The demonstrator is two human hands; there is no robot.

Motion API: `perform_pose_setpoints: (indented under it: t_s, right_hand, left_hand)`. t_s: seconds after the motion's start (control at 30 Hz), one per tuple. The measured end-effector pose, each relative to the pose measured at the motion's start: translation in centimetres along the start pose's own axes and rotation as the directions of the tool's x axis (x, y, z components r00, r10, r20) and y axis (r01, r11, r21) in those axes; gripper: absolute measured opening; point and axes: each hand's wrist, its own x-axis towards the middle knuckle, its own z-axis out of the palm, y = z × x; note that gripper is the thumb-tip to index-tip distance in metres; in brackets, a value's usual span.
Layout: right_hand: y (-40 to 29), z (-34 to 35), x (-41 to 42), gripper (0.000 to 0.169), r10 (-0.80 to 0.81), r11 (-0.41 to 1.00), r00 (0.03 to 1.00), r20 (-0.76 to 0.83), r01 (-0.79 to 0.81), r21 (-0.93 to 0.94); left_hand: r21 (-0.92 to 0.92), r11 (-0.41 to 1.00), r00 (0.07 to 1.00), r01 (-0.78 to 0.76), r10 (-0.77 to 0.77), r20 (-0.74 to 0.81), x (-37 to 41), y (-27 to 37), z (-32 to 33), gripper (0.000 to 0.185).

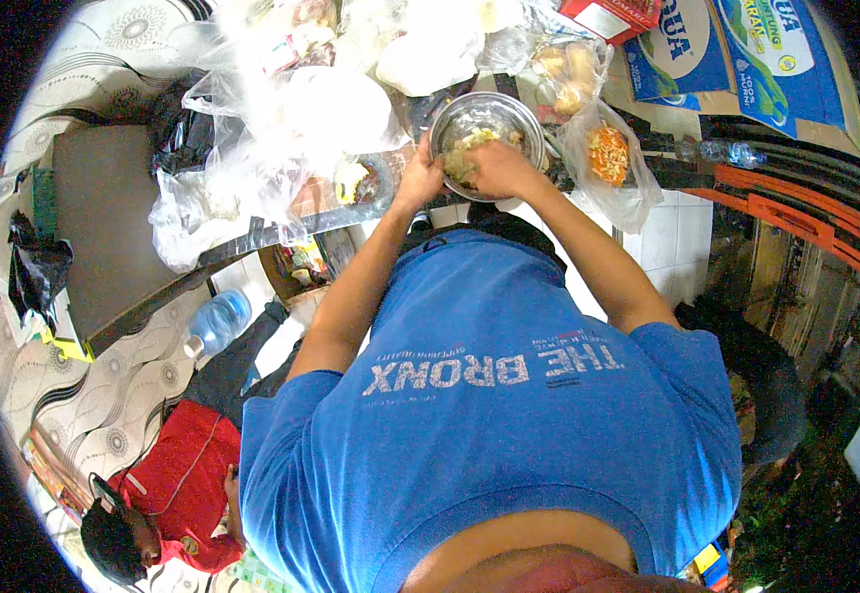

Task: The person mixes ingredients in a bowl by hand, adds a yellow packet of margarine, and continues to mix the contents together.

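A round metal bowl (510, 104) sits at the near edge of the table, holding a pale yellowish food mixture (474, 138). My left hand (422, 174) grips the bowl's left rim. Inside the bowl, my right hand (500, 169) is down in the mixture, its fingertips partly hidden by the food. Right of the bowl lies an open clear plastic bag (633, 194) with shredded orange and white vegetables (608, 154). To the left stands a smaller round dish (381, 194) with yellow and dark food in it.
Plastic bags (341, 111) crowd the table's left and far side; a bag of light brown food (569, 78) lies behind the bowl. Blue cardboard (678, 52) and a plastic bottle (741, 154) are at right. A large water bottle (221, 320) and a person in red (185, 474) are at lower left.
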Motion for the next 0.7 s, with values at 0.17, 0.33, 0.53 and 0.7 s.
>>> perform_pose_setpoints:
  t_s: [0.17, 0.33, 0.53, 0.7]
  right_hand:
    - [0.2, 2.6, 1.1, 0.054, 0.161, 0.985, 0.891, -0.424, -0.174, 0.009]
    - [-1.3, 4.9, 2.7, 0.052, 0.237, 0.954, 0.837, -0.494, -0.297, -0.047]
    - [0.3, 4.0, 3.8, 0.027, 0.177, 0.983, 0.922, -0.344, -0.184, 0.011]
    - [1.5, 3.4, 2.7, 0.029, 0.161, 0.984, 0.850, -0.502, -0.101, 0.145]
  left_hand:
    - [-0.046, 0.989, 0.990, 0.140, -0.139, 0.037, -1.4, 3.8, -0.9, 0.060]
    - [0.018, 0.999, 0.999, 0.039, -0.039, 0.004, -1.4, 3.7, -0.7, 0.060]
    - [0.090, 0.995, 0.997, -0.045, 0.051, -0.059, -0.2, 0.4, 0.6, 0.060]
    - [0.062, 0.998, 0.999, -0.029, 0.030, -0.021, -0.1, 0.4, 0.5, 0.060]
